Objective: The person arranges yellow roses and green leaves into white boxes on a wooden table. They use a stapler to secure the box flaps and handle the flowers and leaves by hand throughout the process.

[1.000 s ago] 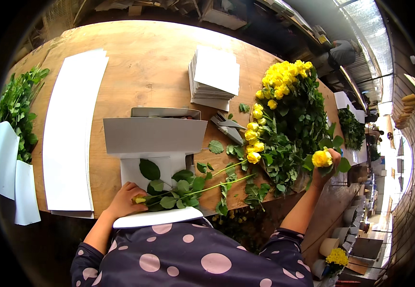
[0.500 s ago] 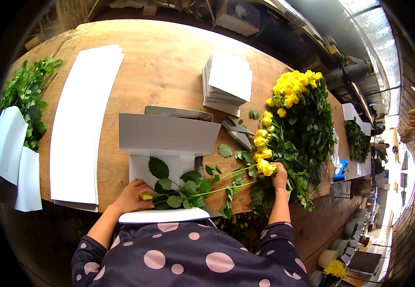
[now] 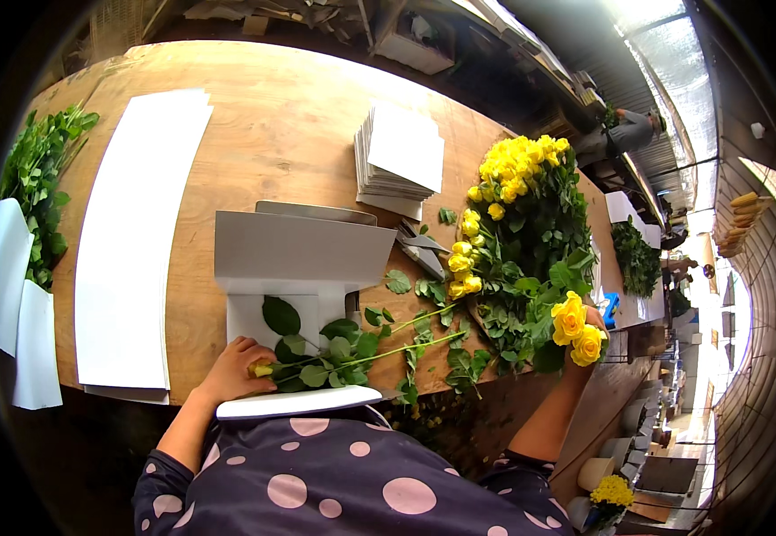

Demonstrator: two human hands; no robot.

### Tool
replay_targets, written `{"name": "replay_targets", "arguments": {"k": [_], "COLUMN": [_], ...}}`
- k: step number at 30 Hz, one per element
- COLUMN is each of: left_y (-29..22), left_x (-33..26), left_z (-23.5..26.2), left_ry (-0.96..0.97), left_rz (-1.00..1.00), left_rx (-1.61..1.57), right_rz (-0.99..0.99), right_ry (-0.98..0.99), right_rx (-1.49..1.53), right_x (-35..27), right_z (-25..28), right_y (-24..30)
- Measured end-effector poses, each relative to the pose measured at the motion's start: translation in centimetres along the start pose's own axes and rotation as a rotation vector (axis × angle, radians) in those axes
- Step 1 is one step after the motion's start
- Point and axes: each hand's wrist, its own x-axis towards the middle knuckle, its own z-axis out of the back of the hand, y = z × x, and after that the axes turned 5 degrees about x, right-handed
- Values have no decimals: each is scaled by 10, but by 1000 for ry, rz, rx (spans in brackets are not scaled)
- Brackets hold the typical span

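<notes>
Plywood bench [image 3: 298, 125] in cluttered shed; left grip [image 3: 231, 375] pinches stems [image 3: 379, 353], right grip [image 3: 584, 335] roses [image 3: 577, 330].

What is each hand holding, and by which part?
Left hand grips rose heads lying on the table. Right hand lifts two yellow roses, held just below the blooms.

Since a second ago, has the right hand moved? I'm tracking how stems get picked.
Yes. The right hand, gripping yellow roses, has swung back out to the right edge of the rose pile, after reaching in toward the table.
</notes>
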Motion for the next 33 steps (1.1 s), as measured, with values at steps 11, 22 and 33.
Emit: {"name": "replay_targets", "arguments": {"k": [11,22,33], "left_y": [11,19,24], "left_x": [0,-15,-28], "left_z": [-4,7,-2], "left_ry": [-54,-145,12], "left_rz": [-94,-213,-90], "left_rx": [-57,282,341], "right_rz": [39,100,201], "right_ry": [122,966,970], "right_rx": [116,101,323], "right_x": [23,-26,-65], "right_z": [-9,-295,-319], "right_y": [32,172,157]}}
